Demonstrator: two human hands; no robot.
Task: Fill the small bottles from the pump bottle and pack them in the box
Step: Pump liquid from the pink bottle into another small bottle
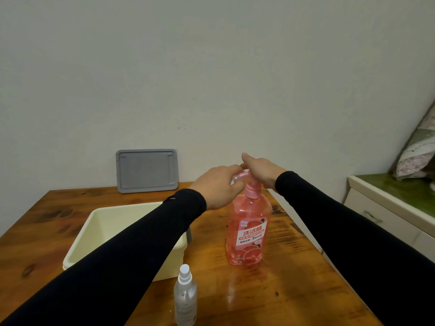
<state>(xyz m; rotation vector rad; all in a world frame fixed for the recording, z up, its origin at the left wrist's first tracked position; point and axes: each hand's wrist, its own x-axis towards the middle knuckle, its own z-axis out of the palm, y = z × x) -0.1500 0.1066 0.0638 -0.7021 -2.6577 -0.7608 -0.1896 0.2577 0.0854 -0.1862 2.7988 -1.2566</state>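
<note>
Right hand [260, 169] is laid flat, palm down, on top of the pump head of the pink pump bottle [248, 228], fingers straight and pointing left, so it's pressing rather than gripping. Left hand [217, 187] is up at the spout end of that same pump, fingers curled around something small and clear-ish right under the nozzle. It looks like it could be one of the small bottles, but the hand covers most of it, so honestly can't tell for sure. Both arms are in black sleeves.

The pump bottle stands upright on the wooden counter [294, 278], roughly mid-frame, full of pink liquid with a pink and white label facing the camera. Just left of it is the cream box [103, 222], open on top, partly hidden behind the left forearm. Can't see anything inside the part that shows.

Nearer the camera, in front of the box's right corner, a small clear spray bottle [185, 296] stands upright with its white-capped sprayer on. It's well apart from both hands.

At the back of the counter a grey lid [147, 170] leans against the wall. Off to the right there's a white cabinet [386, 217] with a green top and some floral bedding [416, 158] on it.
</note>
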